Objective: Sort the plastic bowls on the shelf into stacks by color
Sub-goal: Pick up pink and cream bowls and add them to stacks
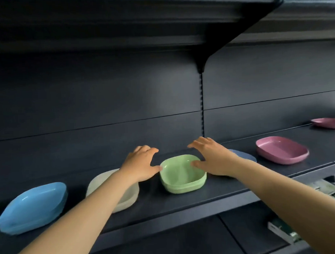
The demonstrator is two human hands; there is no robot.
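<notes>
While both of our arms reached out over the dark shelf [184, 199], our left hand [140, 164] and right hand [214, 159] hovered on either side of the green bowls [182, 173], fingers spread and loose, grasping nothing. Our left thumb touched the near-left rim of that green stack, and our right thumb lay at or just above its right rim; we could not tell whether it made contact. Layered rims at the side of the green stack showed several bowls nested together. Under our left forearm sat the cream bowls [127, 196], partly hidden, and further out to the left of that arm lay the light blue bowls [32, 207]. Behind our right wrist a darker blue bowl [245, 155] peeked out, mostly covered. Beyond our right hand rested a pink bowl [281, 149], and well past it a second pink bowl [328, 122] at the frame's edge.
</notes>
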